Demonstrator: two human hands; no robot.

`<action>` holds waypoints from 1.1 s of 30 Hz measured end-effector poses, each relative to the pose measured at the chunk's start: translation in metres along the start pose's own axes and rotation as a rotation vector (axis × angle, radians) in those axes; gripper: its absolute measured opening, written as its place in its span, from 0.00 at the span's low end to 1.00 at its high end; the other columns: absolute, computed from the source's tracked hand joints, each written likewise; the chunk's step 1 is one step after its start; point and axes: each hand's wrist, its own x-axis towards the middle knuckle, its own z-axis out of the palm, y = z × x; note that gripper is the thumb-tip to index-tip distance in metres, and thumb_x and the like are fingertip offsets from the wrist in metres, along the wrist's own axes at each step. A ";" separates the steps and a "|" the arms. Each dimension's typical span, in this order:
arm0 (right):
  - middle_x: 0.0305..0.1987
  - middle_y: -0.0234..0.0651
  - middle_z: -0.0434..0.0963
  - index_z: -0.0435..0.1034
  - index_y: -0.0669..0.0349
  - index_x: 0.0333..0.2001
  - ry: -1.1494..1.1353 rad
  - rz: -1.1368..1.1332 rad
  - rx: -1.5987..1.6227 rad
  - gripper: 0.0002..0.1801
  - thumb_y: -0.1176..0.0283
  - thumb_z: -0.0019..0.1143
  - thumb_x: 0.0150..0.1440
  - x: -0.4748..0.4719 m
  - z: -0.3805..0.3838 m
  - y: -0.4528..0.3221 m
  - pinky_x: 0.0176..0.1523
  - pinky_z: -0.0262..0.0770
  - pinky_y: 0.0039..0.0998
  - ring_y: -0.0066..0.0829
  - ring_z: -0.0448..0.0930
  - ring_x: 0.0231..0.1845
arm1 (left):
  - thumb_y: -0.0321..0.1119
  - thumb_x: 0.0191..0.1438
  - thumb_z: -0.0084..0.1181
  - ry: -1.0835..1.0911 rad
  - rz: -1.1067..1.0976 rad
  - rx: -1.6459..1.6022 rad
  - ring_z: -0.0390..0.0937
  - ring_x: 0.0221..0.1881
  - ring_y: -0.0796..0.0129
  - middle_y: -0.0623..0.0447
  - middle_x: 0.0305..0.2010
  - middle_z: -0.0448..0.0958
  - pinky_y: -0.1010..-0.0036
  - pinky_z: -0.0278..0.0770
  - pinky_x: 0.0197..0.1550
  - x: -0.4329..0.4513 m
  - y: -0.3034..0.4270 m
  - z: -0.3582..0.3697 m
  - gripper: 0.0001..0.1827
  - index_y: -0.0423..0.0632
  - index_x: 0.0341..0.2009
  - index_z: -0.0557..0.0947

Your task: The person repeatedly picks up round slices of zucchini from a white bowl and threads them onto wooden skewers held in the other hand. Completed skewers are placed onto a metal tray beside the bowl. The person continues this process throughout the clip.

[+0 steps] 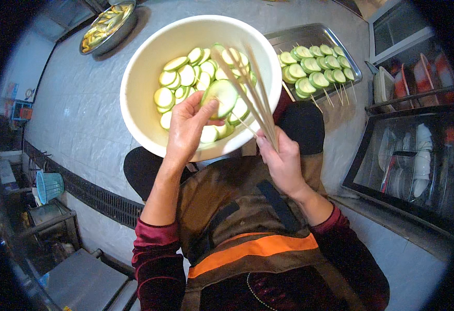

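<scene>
Between the thumb and fingers of my left hand [190, 120] is a round, green-rimmed zucchini slice [222, 97], held above a large cream plastic basin [143, 89]. My right hand [281, 161] grips a bundle of thin wooden skewers [259, 103], blurred toward their far ends. One single skewer [244, 123] runs from the right fingertips to the slice; whether its tip has pierced the slice I cannot tell. Many loose zucchini slices [174, 79] lie in the basin under my hands. To the right, a metal tray [320, 33] bears rows of skewered zucchini slices [310, 66], their sticks jutting over its near edge.
At upper left a metal bowl [120, 41] of yellowish food stands on the tiled floor [83, 101]. A dish cabinet [402, 163] and racked red baskets [421, 79] line the right side. A floor drain grate [94, 202], a blue plastic basket [50, 186] and a low metal table [83, 276] are at left.
</scene>
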 end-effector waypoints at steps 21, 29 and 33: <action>0.27 0.26 0.66 0.62 0.64 0.46 -0.080 -0.054 0.270 0.11 0.77 0.43 0.58 0.030 -0.021 -0.006 0.28 0.63 0.18 0.14 0.65 0.24 | 0.32 0.54 0.58 -0.263 0.109 0.196 0.76 0.35 0.73 0.51 0.39 0.78 0.80 0.75 0.40 -0.002 -0.009 0.016 0.18 0.39 0.48 0.75; 0.22 0.25 0.65 0.62 0.64 0.47 0.040 -0.002 0.344 0.12 0.74 0.43 0.59 0.040 -0.053 0.003 0.20 0.55 0.16 0.13 0.61 0.18 | 0.44 0.50 0.60 0.175 -0.168 1.622 0.79 0.40 0.52 0.35 0.41 0.78 0.61 0.75 0.44 0.073 -0.009 -0.108 0.25 0.35 0.44 0.77; 0.22 0.25 0.66 0.62 0.64 0.47 0.039 -0.020 0.321 0.11 0.76 0.43 0.59 0.039 -0.051 0.008 0.21 0.57 0.16 0.13 0.63 0.20 | 0.48 0.48 0.60 0.164 -0.296 1.683 0.77 0.43 0.50 0.35 0.41 0.77 0.61 0.74 0.47 0.093 -0.028 -0.107 0.26 0.37 0.42 0.78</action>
